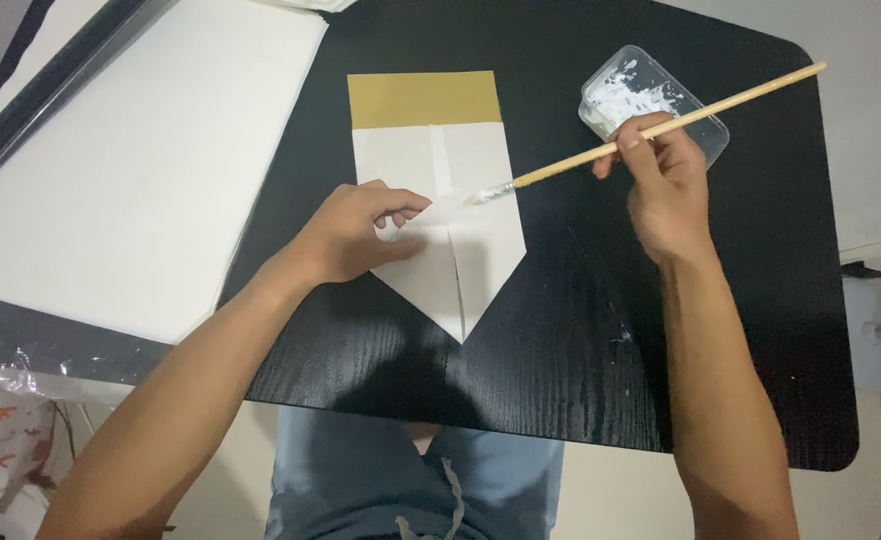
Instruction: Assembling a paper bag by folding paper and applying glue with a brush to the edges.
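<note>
A folded sheet of paper (481, 215), white with a gold band at its far end and a point toward me, lies on the black table (581, 330). My left hand (356, 230) presses on the paper's left half, lifting a small flap with its fingertips. My right hand (666, 185) grips a long wooden brush (651, 130); its white-tipped bristles touch the paper near the centre fold, just right of my left fingers.
A clear plastic tub (611, 95) with white paste stands at the far right, behind my right hand. A large stack of white sheets (131, 170) covers the table's left part. A plastic bag (1, 430) lies at the lower left.
</note>
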